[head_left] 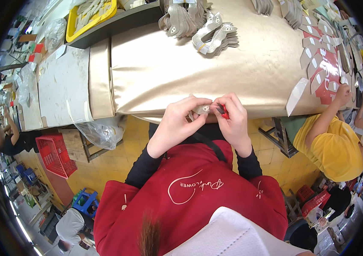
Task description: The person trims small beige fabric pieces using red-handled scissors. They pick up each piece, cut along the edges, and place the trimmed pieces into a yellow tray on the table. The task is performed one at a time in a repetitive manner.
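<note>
With the thumb and fingers of our left hand (176, 118) we pinch a small, grey-beige piece (202, 110), dark-spotted at its right end, near the front edge of the gold worktop (258, 77); our right hand (235, 119) grips a red-and-black tool (224, 112) just beside it.

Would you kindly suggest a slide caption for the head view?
Left hand pinching a small grey piece, right hand holding a red-and-black item, at a gold-covered table.

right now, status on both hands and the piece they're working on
Left hand pinching small grey-beige piece. Right hand gripping red-and-black tool. Tool close to piece, contact unclear. Nothing visible blocking either hand.
</note>
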{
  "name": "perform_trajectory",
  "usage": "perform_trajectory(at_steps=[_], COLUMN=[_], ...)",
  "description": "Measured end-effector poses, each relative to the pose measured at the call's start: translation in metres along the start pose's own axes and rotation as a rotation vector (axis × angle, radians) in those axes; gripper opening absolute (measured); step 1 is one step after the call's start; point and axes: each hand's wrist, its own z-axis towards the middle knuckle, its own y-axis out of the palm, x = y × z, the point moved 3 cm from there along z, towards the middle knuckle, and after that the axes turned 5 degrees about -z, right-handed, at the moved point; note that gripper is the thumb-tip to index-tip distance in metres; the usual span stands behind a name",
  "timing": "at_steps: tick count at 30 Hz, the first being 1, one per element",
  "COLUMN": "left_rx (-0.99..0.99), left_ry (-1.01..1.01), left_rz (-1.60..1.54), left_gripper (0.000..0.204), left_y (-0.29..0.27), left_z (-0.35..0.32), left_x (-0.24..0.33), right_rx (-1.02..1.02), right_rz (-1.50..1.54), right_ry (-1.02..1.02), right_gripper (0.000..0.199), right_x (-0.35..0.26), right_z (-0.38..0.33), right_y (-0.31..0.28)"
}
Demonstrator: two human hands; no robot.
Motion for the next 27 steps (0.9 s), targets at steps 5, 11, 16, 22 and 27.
perform_trajectory(at_steps=[5, 11, 16, 22, 27], left_rx=[0.098, 0.195, 0.227, 0.302, 0.414], left_ry=[0.049, -0.035, 0.005, 0.002, -0.029], left_rz=[-0.018, -0.058, -0.050, 0.022, 0.027], left_gripper=[0.029, 0.018, 0.015, 0.012, 0.012], left_y=[0.001, 0.003, 0.007, 0.010, 0.009], left_z=[0.001, 0.002, 0.003, 0.003, 0.002], left_x=[-0.006, -0.008, -0.006, -0.012, -0.020], right_rx=[0.036, 0.095, 0.106, 0.172, 0.033], right_rz=[0.010, 0.059, -0.002, -0.015, 0.131], right_ry=[0.003, -0.072, -0.118, -0.198, -0.033], right_gripper=[0.013, 0.011, 0.010, 0.023, 0.017], right_x=[0.002, -0.001, 0.002, 0.010, 0.013], right_z=[-0.002, -0.007, -0.010, -0.006, -0.009], right_y=[0.006, 0.009, 0.016, 0.024, 0.030])
